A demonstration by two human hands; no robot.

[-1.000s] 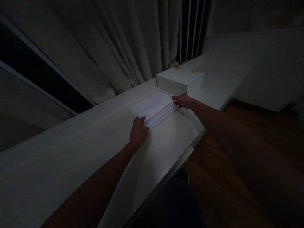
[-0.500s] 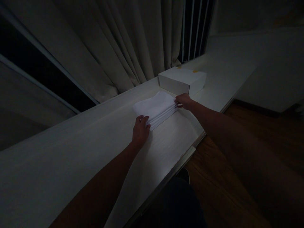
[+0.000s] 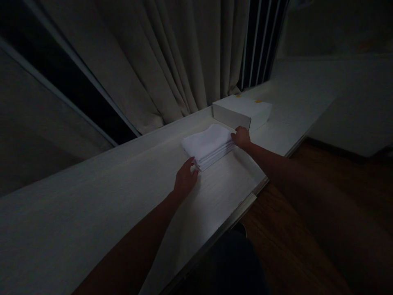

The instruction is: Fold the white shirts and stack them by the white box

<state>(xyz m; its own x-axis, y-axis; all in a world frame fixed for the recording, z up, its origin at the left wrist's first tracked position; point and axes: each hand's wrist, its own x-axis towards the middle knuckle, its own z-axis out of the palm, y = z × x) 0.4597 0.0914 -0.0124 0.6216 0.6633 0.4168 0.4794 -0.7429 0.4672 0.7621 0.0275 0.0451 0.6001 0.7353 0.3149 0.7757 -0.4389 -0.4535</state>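
Note:
A stack of folded white cloths (image 3: 210, 141) lies on the white counter, its layered folds facing me. At its near left corner is my left hand (image 3: 186, 177), thumb and fingers apart with a small gap between them, the fingertips at the edge of the stack. My right hand (image 3: 242, 137) is closed at the right end of the stack, fingers curled over the corner; its fingertips are partly hidden. The picture is dark, so fine detail of the cloth is hard to make out.
A white box (image 3: 242, 112) with small orange marks stands just behind the stack on the counter (image 3: 123, 196). Long grey-beige curtains (image 3: 184, 61) hang along the back, beside dark window gaps. The counter's front edge drops to a brown wooden floor (image 3: 276, 229).
My left hand's fingers have slid off the top of the stack to its corner and spread apart. The right hand stays at the right end. The whole view has shifted slightly.

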